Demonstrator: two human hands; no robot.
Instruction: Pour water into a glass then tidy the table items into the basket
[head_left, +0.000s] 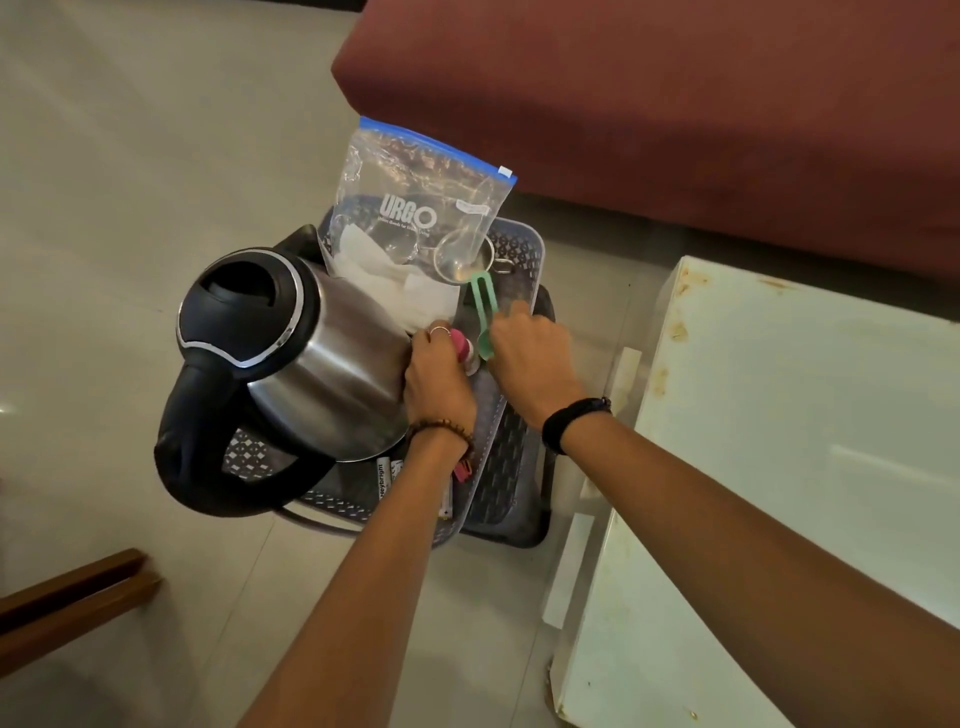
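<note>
Basket (511, 457): kettle (322, 364) lying inside, against left hand (439, 382) fingers curled round pink-capped item (461, 344); right hand (530, 358) fingers curled on green tool (484, 317).

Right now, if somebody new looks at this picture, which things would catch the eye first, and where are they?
The steel electric kettle with its black lid and handle dominates, lying tilted on the left of the grey basket on the floor. Behind it a clear zip bag printed URGO stands upright. Both hands reach in, the left hand holding a pink-capped item, the right hand at a green utensil.
</note>
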